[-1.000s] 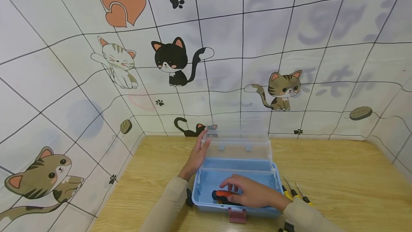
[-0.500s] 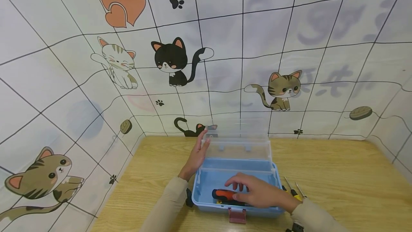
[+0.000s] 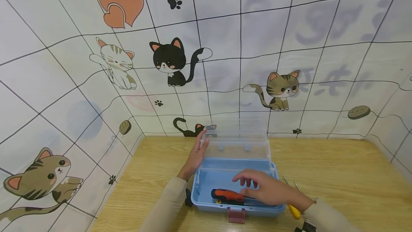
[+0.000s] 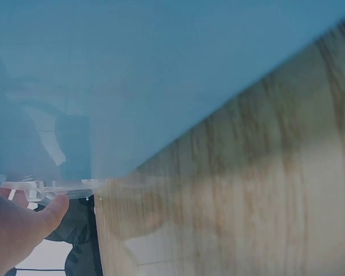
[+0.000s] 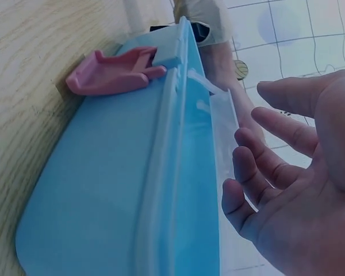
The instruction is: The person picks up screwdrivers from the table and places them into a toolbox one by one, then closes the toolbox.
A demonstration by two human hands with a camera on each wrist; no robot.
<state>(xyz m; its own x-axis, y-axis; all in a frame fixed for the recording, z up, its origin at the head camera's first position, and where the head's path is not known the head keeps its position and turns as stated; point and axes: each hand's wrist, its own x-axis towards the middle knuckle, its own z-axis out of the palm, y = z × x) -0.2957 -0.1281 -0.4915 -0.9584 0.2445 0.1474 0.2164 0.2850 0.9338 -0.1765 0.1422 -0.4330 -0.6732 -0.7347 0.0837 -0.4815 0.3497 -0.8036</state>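
A light-blue toolbox [image 3: 206,185] stands with its clear lid [image 3: 238,149] raised at the back. My left hand [image 3: 195,156] grips the left edge of that lid, thumb on the near side; in the left wrist view the thumb [image 4: 52,215] lies against the clear plastic. Inside the box, near its front wall, lies a screwdriver with an orange and black handle [image 3: 227,195]. A bit of yellow and black shows beneath it. Over the box's right half hovers my right hand [image 3: 265,188], fingers loosely bent and holding nothing, also seen in the right wrist view.
A pink latch [image 3: 236,215] hangs at the box's front. To the right of the box, screwdrivers lie on the wooden table [image 3: 338,182], one with a yellow handle [image 3: 294,211], partly hidden by my right arm. A cat-patterned wall covering [image 3: 225,74] rises behind.
My right hand has let go of the orange and black screwdriver and drawn up and to the right, baring its handle in the box. The left hand stays on the lid.
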